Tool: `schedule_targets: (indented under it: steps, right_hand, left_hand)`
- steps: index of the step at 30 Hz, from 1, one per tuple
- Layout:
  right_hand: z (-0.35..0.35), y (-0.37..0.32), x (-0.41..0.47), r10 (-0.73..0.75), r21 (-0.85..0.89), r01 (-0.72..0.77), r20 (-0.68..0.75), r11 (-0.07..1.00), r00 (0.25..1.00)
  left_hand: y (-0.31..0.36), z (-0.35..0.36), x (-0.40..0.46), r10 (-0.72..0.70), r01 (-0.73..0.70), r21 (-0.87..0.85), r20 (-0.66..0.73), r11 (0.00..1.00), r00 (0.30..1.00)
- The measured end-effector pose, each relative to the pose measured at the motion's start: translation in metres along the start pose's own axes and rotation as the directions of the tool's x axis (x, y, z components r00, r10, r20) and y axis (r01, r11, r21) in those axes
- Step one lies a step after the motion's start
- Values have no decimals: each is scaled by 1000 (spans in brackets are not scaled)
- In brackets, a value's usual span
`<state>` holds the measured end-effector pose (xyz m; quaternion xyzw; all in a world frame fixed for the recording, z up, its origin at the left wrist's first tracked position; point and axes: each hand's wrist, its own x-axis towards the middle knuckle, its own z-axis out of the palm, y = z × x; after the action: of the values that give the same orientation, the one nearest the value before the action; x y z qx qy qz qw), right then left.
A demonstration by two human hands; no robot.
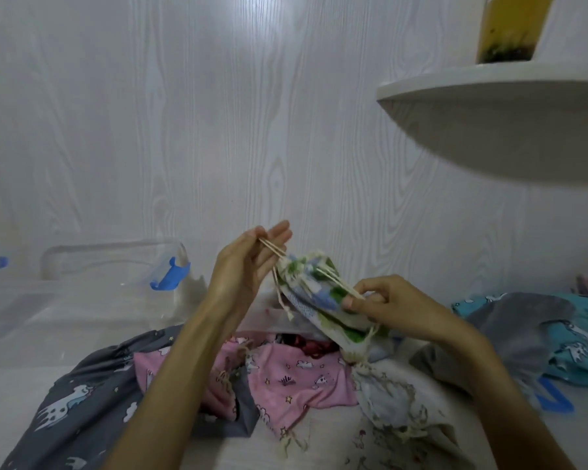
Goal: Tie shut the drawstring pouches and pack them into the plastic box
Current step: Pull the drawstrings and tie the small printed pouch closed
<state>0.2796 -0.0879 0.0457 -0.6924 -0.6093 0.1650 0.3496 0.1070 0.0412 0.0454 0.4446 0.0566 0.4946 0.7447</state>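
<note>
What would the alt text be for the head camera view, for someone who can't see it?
Two bare hands hold up a green, blue and white drawstring pouch: the left hand pulls its cords up and left while the right hand pinches the cords on the other side. More pouches, pink and grey, lie below, with a clear plastic box at left.

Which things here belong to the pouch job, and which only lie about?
Job: green-and-blue pouch; its cords, pinched by left hand and right hand; pink pouch; grey pouch; clear plastic box.
Lying about: wall shelf; yellow container.
</note>
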Motion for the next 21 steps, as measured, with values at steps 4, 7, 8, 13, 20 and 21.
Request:
schedule_targets:
  steps: [4,7,8,13,20,21]
  right_hand:
    - [-14,-2,-10,21,-6,-21,128,1000,992]
    - [-26,-2,-19,1,-83,18,225,996,974]
    - [-30,-2,-22,-17,-105,41,219,994,976]
    - [-39,-26,-29,-111,-136,107,-22,985,994]
    - [-20,-68,26,8,-54,-18,-180,998,984]
    - [-12,-76,39,0,-91,-13,-141,996,990]
  left_hand:
    - [3,-9,-4,-45,43,327,-1,944,999]
    - [1,-11,-15,-185,21,667,175,745,967]
    - [0,-10,-16,-228,0,723,219,691,949]
    - [-16,-1,-18,-379,-11,799,297,601,876]
    - [-25,-3,-20,-574,70,885,236,460,784]
    - [-25,-4,-21,-585,67,890,239,452,775]
